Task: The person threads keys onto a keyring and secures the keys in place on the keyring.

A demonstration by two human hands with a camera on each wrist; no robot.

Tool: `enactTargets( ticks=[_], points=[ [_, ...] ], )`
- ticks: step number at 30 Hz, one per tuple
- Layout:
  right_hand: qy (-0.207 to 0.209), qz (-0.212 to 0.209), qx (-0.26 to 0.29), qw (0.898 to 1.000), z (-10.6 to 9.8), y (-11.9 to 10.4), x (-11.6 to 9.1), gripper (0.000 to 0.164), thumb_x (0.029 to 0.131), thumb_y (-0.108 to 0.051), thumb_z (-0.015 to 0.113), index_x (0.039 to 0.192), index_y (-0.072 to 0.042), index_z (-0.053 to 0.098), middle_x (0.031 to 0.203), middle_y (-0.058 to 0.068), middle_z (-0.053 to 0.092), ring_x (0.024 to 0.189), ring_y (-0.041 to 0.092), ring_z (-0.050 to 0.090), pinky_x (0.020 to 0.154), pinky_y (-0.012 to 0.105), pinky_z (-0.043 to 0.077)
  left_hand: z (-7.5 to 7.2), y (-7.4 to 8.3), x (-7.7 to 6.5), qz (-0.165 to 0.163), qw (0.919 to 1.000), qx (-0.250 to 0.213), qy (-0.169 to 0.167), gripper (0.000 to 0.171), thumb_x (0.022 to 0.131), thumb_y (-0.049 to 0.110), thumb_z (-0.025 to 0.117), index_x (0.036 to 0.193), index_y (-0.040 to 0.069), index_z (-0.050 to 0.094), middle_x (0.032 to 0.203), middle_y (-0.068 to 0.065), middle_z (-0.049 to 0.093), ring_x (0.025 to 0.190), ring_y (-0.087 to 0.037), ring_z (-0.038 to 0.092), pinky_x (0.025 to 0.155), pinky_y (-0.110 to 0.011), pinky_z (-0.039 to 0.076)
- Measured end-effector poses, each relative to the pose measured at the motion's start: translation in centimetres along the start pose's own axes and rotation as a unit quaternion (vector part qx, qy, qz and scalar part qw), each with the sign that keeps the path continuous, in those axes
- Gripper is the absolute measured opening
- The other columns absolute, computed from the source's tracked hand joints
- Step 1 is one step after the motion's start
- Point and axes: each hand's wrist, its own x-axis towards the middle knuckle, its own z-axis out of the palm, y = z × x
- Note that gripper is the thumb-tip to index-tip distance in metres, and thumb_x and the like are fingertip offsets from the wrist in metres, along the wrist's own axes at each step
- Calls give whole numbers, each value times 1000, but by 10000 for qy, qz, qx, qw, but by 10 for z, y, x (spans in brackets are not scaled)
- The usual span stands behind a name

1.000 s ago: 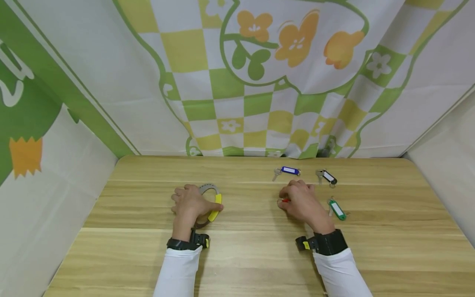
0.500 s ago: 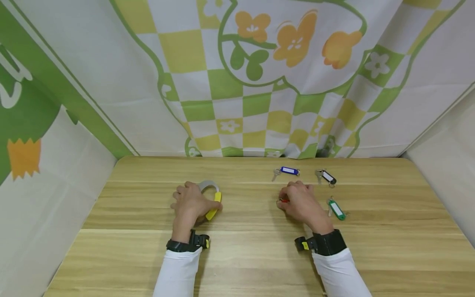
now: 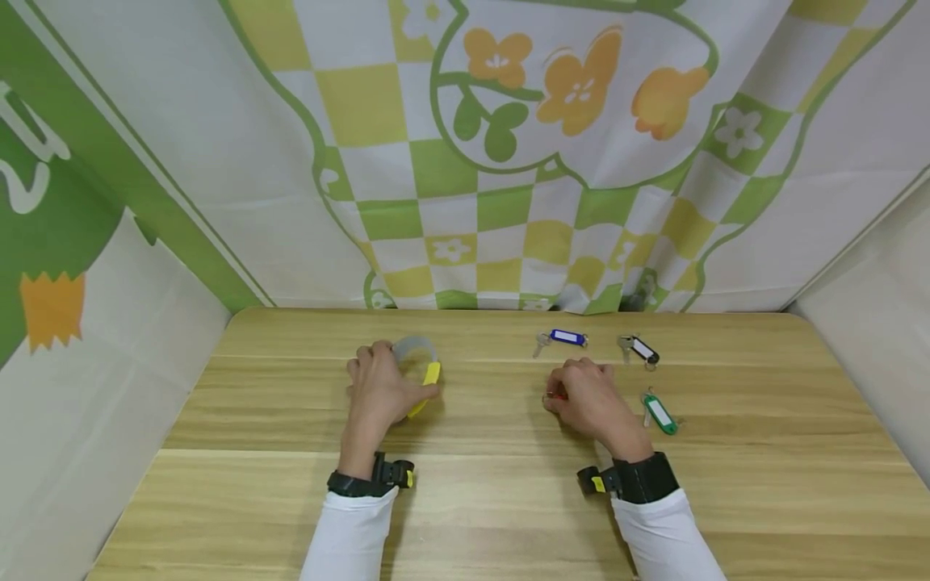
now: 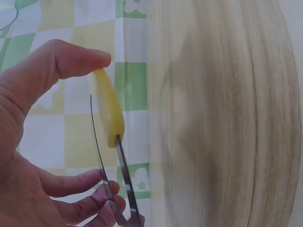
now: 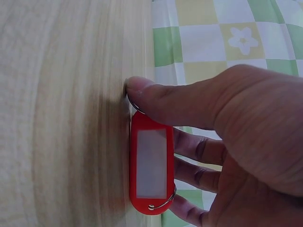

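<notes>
My left hand (image 3: pixel 381 391) holds a band-type oil filter wrench (image 4: pixel 111 111), a thin metal loop with a yellow grip. In the left wrist view the thumb presses the end of the grip, and the other fingers support the band from the opposite side. A gap separates the wrench from the wooden tabletop. Over to the right, my right hand (image 3: pixel 588 395) pinches the metal ring of a red key tag (image 5: pixel 151 163) between thumb and fingers. The tag has a white label and lies close along the tabletop in the right wrist view; its key is hidden.
Beyond the right hand lie a blue key tag (image 3: pixel 568 337) with a key and a black key tag (image 3: pixel 643 349) with a key. A green key tag (image 3: pixel 659 414) sits to its right. A patterned curtain (image 3: pixel 501 234) hangs behind the table's back edge.
The left hand has raised the wrench off the tabletop and carried it slightly toward the back, tilting it. The right hand stays in place with the red key tag.
</notes>
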Motion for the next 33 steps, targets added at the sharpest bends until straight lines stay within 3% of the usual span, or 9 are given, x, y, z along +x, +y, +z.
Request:
enactTargets(
  ticks=[6,13,22,33],
  points=[
    [-23,-19,1,10000,-1,-1,-1,12,76,-28,72,75,-22,61,70,-9,46,75,15,42,84,51,26,1,2,0,266,9991,-155,279,97,56,45,80,126,-7,38,117,-27,36,110,-43,34,85,-53,36],
    [-52,25,120,9999,-2,-1,-1,13,76,-28,72,77,-22,61,70,-9,47,72,13,42,83,49,26,2,6,0,424,9986,-8,332,97,55,46,75,130,-2,38,121,-27,34,111,-43,36,91,-56,28],
    [-18,81,502,9987,-5,0,-2,11,78,-25,71,78,-22,61,73,-11,49,73,12,45,78,42,26,4,10,-1,920,9930,75,740,83,62,44,69,128,2,42,120,-22,37,111,-37,37,89,-53,30],
    [69,39,561,9984,-6,1,-1,9,77,-25,71,78,-22,62,74,-11,51,71,10,46,76,40,27,7,10,-1,1290,9891,244,671,90,62,39,72,133,-4,37,120,-25,35,110,-40,35,94,-52,27]
  ],
)
